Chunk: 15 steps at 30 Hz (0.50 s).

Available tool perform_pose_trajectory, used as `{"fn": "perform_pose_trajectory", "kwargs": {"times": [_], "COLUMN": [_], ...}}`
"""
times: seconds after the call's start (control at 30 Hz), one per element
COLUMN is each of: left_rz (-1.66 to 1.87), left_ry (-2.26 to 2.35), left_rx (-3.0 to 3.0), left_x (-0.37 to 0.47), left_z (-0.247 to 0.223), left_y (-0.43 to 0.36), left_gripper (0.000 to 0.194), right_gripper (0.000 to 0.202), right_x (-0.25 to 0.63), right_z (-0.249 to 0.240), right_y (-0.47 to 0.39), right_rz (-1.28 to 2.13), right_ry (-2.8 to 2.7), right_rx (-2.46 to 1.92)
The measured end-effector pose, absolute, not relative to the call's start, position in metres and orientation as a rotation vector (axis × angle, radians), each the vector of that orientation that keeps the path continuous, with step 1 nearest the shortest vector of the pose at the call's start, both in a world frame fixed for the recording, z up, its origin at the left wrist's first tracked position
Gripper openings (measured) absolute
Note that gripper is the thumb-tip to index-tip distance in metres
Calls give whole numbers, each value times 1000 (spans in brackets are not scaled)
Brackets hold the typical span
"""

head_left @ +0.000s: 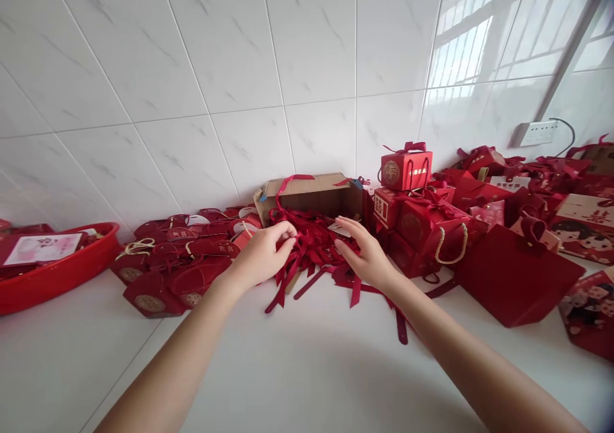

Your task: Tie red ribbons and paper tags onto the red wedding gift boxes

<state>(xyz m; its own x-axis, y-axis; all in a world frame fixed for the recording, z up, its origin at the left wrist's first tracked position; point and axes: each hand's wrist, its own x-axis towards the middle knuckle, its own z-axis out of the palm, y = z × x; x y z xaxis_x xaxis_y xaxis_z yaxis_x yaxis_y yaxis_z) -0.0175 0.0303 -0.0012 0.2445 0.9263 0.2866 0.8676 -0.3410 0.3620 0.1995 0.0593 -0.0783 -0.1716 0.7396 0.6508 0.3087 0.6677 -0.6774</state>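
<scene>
A tangled heap of dark red ribbons [314, 244] spills out of a cardboard box [307, 185] lying with its mouth towards me. At the heap's left side is my left hand [263, 252], its thumb and forefinger pinched together on a red ribbon; the exact grip is partly hidden. On the right side of the heap, my right hand [368, 254] has its fingers apart and holds nothing. Its fingertips reach over the ribbons, near a small white card [339, 229]. Several ribbon ends and dark red straps [401, 327] trail onto the white surface.
Dark red gift boxes [158, 289] with cord ties crowd the left, beside a red plastic basin [62, 283]. To the right stand stacked red boxes [415, 225] and a large plain red box [515, 276]. A tiled wall [316, 55] with a socket [536, 133] rises behind.
</scene>
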Motion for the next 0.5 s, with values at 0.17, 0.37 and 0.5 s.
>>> {"fn": "perform_pose_trajectory", "kwargs": {"times": [0.17,0.37,0.5], "left_rz": [981,1057,1233], "left_ry": [1455,1780,2464], "left_rx": [2505,2282,1942], "left_x": [-2,-47,-113], "left_z": [16,-22,-55], "left_y": [-20,-33,-17], "left_gripper": [16,14,33], "right_gripper": [33,28,29], "right_x": [172,182,210], "right_z": [-15,-6,-1], "right_y": [31,9,6], "right_rz": [1298,915,858], "right_ry": [-1933,-2151,-2034], "right_rx": [-497,-730,-735]}}
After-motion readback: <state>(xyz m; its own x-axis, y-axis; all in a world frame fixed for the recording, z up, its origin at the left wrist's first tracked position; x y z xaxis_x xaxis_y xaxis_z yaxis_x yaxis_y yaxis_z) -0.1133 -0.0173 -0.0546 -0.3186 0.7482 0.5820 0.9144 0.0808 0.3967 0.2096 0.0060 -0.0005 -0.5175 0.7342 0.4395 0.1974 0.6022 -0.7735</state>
